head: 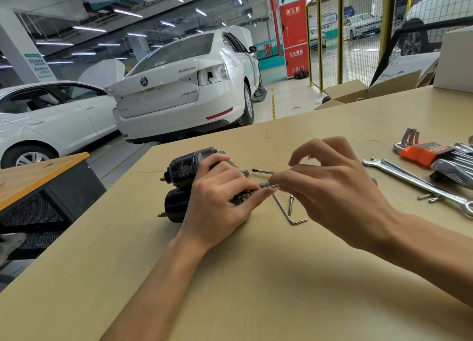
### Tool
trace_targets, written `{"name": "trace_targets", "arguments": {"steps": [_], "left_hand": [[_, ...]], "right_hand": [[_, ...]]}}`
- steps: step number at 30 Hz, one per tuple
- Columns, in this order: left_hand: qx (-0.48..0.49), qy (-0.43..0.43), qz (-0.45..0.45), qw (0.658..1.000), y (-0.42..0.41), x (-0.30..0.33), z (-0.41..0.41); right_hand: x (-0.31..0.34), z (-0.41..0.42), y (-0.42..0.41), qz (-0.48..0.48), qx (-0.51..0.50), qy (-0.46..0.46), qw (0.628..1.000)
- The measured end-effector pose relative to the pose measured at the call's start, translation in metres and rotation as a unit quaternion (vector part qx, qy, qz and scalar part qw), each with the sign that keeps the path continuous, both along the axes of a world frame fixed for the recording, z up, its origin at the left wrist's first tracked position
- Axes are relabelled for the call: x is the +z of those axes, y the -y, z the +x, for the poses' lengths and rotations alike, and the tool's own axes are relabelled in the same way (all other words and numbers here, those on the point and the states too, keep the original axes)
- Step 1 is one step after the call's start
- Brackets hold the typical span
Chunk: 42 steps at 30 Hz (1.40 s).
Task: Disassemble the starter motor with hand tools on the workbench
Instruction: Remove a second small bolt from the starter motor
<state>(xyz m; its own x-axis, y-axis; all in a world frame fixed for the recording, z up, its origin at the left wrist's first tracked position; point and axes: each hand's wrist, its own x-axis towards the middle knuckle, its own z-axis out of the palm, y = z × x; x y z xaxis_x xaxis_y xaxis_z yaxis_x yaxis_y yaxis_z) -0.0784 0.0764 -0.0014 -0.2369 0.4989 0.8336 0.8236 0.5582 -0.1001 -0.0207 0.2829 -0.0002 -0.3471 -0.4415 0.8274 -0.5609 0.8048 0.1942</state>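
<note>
We have the starter motor (184, 184) lying on its side on the workbench (256, 276), close to the far-left edge, with its two dark cylinders stacked far over near and its terminal studs pointing at that left edge. Its long axis runs left to right.

Our left hand (217, 207) wraps over the motor's right end, fingers curled on the housing, pinning it down. Our right hand (330, 187) sits just right of it and pinches a long thin bolt (268, 186) between thumb and fingertips, the other fingers lifted and loosely curled.

Key relation: the bolt lies along the motor's long axis, its left end at the housing under the left hand's fingertips, its head end toward the right hand. We judge this a through bolt coming out, so the pull goes straight right, along the axis, away from the left edge. The right hand is the nearer one and already has it. We cannot tell how much shank is still inside.

Loose on the desk: a screwdriver tip (262, 171) just beyond the hands, a hex key (289, 214) and a second bolt (291, 204) just nearer, a combination wrench (414, 183) and a hex key set (430, 152) toward the right edge.
</note>
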Motion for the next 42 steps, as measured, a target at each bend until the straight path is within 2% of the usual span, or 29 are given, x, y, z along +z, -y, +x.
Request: {"name": "trace_targets", "arguments": {"steps": [16,25,36,42], "left_hand": [[0.013,-0.007,-0.007,1.000,0.0007,-0.0007,-0.0016],[0.018,-0.006,-0.011,1.000,0.0003,-0.0004,-0.0013],[0.012,-0.009,-0.008,1.000,0.0009,-0.0002,-0.0008],[0.011,-0.004,-0.009,1.000,0.0007,0.0001,-0.0002]], "right_hand": [[0.0022,0.0010,0.0020,0.002,-0.014,0.032,0.999],[0.0037,0.0015,0.0010,0.003,0.004,0.095,0.995],[0.0076,0.0021,-0.0015,0.007,0.038,0.119,0.992],[0.0039,0.0005,0.0013,-0.004,0.027,0.103,0.994]]}}
